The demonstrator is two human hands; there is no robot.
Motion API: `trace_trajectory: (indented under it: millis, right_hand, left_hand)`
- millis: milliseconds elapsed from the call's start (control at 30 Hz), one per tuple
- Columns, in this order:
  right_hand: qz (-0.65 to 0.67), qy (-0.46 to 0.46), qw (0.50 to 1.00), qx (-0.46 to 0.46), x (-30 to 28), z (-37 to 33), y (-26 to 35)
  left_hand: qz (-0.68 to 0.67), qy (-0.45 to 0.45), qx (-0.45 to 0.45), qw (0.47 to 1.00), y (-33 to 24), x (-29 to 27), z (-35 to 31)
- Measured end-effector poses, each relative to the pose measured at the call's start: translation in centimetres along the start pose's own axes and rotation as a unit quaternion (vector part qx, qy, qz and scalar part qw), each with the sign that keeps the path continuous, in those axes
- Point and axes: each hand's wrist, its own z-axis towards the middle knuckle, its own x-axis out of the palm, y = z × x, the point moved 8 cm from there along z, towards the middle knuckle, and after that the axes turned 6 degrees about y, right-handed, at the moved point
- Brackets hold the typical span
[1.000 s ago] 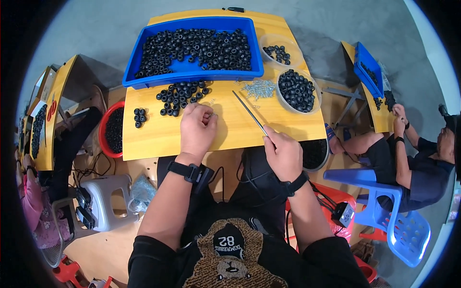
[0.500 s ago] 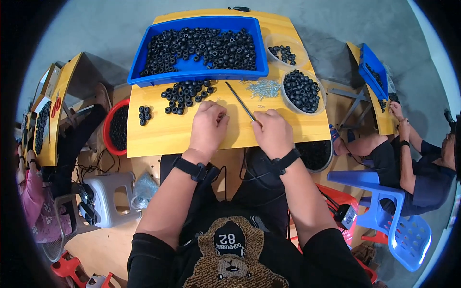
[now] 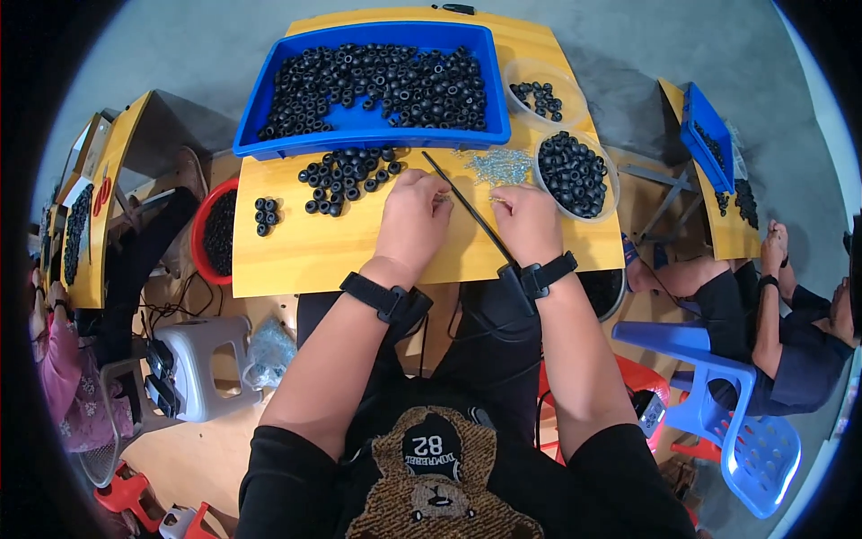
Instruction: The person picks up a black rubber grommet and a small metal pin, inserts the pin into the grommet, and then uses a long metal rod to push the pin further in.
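Note:
A long thin black rod tool (image 3: 473, 209) with a thicker black handle lies slantwise on the table between my hands, its handle past the near edge. My left hand (image 3: 413, 216) rests left of it, fingers curled and pressed together; what they hold is hidden. To the right of the rod, my right hand (image 3: 530, 220) is closed, its fingertips at the near side of a heap of small clear pieces (image 3: 503, 165); I cannot make out what is pinched. A loose pile of black hollow beads (image 3: 344, 177) lies beyond my left hand, with several more beads (image 3: 266, 216) grouped farther left.
A blue tray (image 3: 368, 141) of black beads stands at the far side of the yellow table (image 3: 314, 256). Two clear tubs, one fuller (image 3: 616, 193) and one with fewer beads (image 3: 582, 99), are on the right. People sit at tables either side. A red basin (image 3: 199, 256) stands left.
My right hand has let go of the rod tool and moved right to the clear pieces. The rod's handle now hangs nearer to me. My left hand has shifted right and slightly away.

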Motion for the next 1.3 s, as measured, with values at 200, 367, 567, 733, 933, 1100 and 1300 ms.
trace_trajectory:
  millis: [200,367,567,733,933,1100,1300]
  right_hand:
    - [0.015,0.011,1.000,-0.005,0.3,0.1,0.3]
    - [0.027,0.010,0.999,-0.029,0.0,0.2,0.8]
    - [0.020,-0.023,0.998,-0.051,-0.5,-0.4,1.2]
    - [0.032,0.002,0.999,-0.031,-0.3,-0.4,0.5]
    - [0.087,-0.021,0.996,-0.020,-0.1,-0.5,0.4]
    - [0.097,0.003,0.995,0.007,-0.3,-1.4,-0.6]
    - [0.040,-0.026,0.995,-0.093,-0.4,-0.8,0.9]
  left_hand:
    - [-0.057,-0.005,-0.021,0.998,0.3,-2.3,-1.8]
    - [-0.050,-0.059,-0.038,0.996,2.1,-7.0,-5.4]
    - [-0.049,-0.124,-0.101,0.986,5.3,-11.5,-8.3]
    - [-0.051,-0.171,-0.123,0.976,6.7,-13.2,-9.0]
    - [0.066,-0.160,-0.075,0.982,5.5,-13.7,-6.6]
    - [0.093,-0.121,-0.091,0.984,5.8,-12.6,-5.1]
    - [0.059,-0.100,-0.068,0.991,5.4,-12.1,-6.6]
